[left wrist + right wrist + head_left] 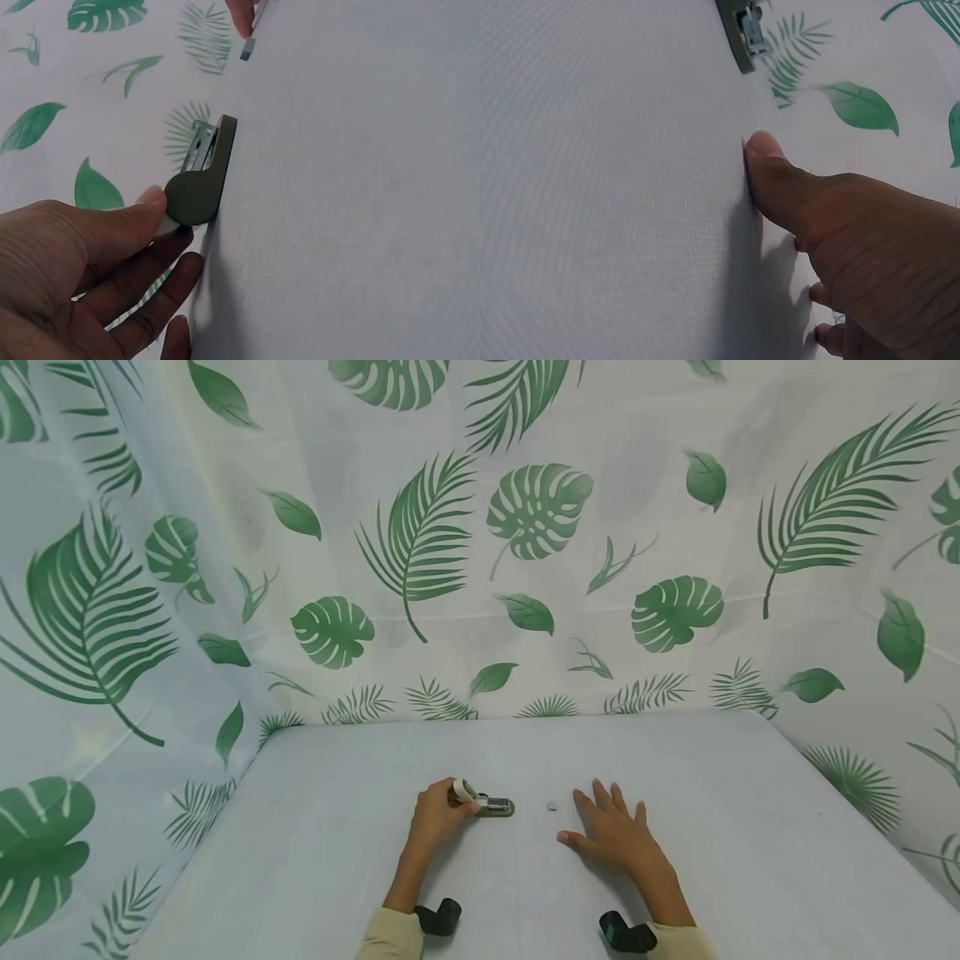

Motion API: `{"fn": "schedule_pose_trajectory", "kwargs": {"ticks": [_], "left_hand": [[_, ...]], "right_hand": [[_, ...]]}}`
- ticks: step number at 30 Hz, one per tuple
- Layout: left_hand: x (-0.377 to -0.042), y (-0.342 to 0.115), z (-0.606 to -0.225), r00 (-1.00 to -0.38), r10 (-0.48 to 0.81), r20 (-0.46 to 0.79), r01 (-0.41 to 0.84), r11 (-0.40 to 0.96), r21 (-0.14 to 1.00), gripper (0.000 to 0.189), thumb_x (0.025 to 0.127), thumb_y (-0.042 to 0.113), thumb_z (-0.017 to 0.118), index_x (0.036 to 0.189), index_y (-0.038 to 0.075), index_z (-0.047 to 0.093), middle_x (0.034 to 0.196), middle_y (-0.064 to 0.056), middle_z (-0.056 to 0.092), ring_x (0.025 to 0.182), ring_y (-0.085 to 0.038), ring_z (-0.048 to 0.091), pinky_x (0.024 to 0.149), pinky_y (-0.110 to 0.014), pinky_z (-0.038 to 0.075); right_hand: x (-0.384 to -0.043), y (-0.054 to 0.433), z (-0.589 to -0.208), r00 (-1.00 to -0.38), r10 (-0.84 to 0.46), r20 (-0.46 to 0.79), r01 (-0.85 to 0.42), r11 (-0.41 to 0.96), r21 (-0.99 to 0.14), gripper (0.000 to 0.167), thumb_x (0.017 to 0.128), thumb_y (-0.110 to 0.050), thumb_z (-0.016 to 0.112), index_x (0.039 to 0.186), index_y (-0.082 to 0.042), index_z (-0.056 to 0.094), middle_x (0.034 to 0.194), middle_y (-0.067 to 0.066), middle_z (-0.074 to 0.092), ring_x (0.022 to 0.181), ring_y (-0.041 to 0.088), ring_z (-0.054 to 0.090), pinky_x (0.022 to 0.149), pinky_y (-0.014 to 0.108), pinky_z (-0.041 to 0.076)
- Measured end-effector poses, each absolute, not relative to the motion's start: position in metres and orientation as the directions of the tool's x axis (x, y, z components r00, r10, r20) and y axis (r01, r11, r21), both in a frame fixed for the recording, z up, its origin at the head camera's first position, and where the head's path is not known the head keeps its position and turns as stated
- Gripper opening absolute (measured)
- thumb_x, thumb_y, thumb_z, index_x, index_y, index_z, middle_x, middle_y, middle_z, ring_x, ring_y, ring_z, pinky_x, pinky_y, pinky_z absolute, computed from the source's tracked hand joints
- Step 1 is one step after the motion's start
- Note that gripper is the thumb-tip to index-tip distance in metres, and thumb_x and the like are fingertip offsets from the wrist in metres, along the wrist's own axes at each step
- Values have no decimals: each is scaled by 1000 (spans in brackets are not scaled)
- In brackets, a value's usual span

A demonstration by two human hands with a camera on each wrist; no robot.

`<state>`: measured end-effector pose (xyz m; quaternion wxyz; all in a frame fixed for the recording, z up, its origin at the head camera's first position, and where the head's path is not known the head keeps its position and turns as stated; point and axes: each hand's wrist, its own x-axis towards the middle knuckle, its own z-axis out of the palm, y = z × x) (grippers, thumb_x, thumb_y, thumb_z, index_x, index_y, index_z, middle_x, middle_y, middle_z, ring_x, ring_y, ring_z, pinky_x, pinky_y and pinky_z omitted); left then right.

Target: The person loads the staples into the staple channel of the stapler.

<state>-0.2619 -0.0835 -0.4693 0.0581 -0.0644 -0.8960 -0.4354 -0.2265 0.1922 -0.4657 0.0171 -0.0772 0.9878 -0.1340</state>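
A small stapler (495,807) with an olive-green base lies on the table, its cream top swung back and the metal magazine exposed. My left hand (438,814) pinches its hinged end between thumb and fingers. In the left wrist view the thumb presses beside the round green hinge (192,198). To the right of the stapler sits a little grey block (552,806), which looks like a short strip of staples. Just beyond it my right hand (611,831) rests on the table, fingers spread and holding nothing. The stapler's front end (746,45) shows at the top of the right wrist view.
The table has a pale cloth (330,827) over it. A white curtain (450,677) printed with green leaves hangs behind and along both sides. Black wrist cameras (442,917) are strapped on at both sleeves.
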Motion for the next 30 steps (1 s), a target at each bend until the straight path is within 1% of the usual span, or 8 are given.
{"fn": "schedule_pose_trajectory", "kwargs": {"ticks": [7,12,20,25,30], "left_hand": [[-261,-77,-471,-982,117,148,189,599,778,21,80,18,80,94,8,69,87,-4,72,81,-16,66,70,-34,51],[-258,-69,-468,-978,148,144,204,597,776,20,80,19,81,93,9,69,88,-4,73,82,-17,67,69,-35,52],[-254,-58,-468,-976,176,129,209,591,779,23,80,20,81,96,9,69,91,-5,73,84,-18,69,71,-35,52],[-255,-56,-471,-971,204,127,223,574,788,24,80,19,81,99,10,68,91,-4,73,85,-17,67,74,-36,52],[-259,-56,-477,-963,243,116,238,565,790,24,80,18,80,99,10,68,92,-3,71,83,-13,64,75,-31,51]], "right_hand": [[-228,194,-470,-986,-166,-7,-158,952,-263,83,85,-61,62,144,-4,45,153,32,28,141,57,19,102,79,13],[-229,195,-474,-988,-154,-9,-146,954,-260,83,86,-61,61,145,-6,44,154,30,27,142,56,18,104,78,12],[-229,195,-475,-986,-169,1,-164,953,-255,82,86,-60,62,144,-4,45,153,31,29,141,57,20,105,76,16],[-229,194,-473,-985,-173,-4,-166,952,-257,82,86,-60,61,144,-4,44,153,32,29,141,57,19,106,75,16],[-229,193,-471,-986,-166,-2,-160,954,-252,82,85,-59,63,144,-4,45,153,32,29,141,57,20,106,75,17]]}}
